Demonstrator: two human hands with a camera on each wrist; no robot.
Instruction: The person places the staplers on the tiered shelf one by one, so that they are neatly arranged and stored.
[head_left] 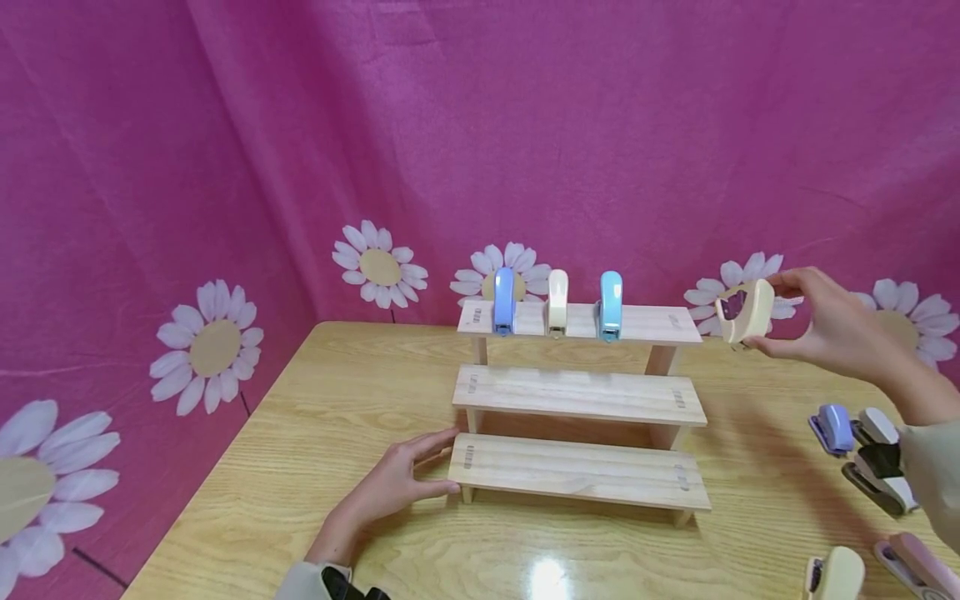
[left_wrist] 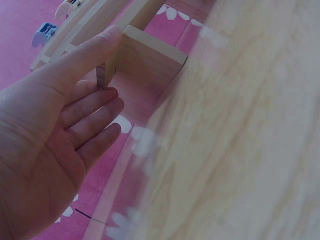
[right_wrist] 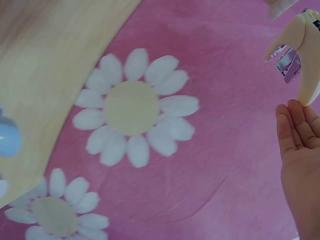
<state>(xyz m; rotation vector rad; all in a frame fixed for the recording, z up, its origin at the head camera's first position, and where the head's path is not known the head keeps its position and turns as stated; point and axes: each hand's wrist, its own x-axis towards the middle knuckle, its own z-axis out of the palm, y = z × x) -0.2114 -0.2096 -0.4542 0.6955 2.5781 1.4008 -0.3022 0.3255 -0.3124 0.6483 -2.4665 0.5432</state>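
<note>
My right hand (head_left: pixel 847 325) pinches a cream stapler (head_left: pixel 759 310) between thumb and fingers, in the air to the right of the top step; the right wrist view shows its metal underside. At the left end of a three-step wooden display stand (head_left: pixel 577 471), my left hand (head_left: pixel 393 479) holds the lowest step, thumb at the front corner and fingers behind. The left wrist view shows the thumb against the board's end. On the top step stand a blue stapler (head_left: pixel 504 302), a cream-white stapler (head_left: pixel 557 303) and a light blue stapler (head_left: pixel 611 305), side by side.
Right of the stand lie a periwinkle stapler (head_left: pixel 832 429), white-and-black staplers (head_left: pixel 879 483) partly behind the right sleeve, another cream stapler (head_left: pixel 836 575) and a pink stapler (head_left: pixel 917 567). A pink flowered cloth (head_left: pixel 600 150) hangs behind the wooden table (head_left: pixel 360 375).
</note>
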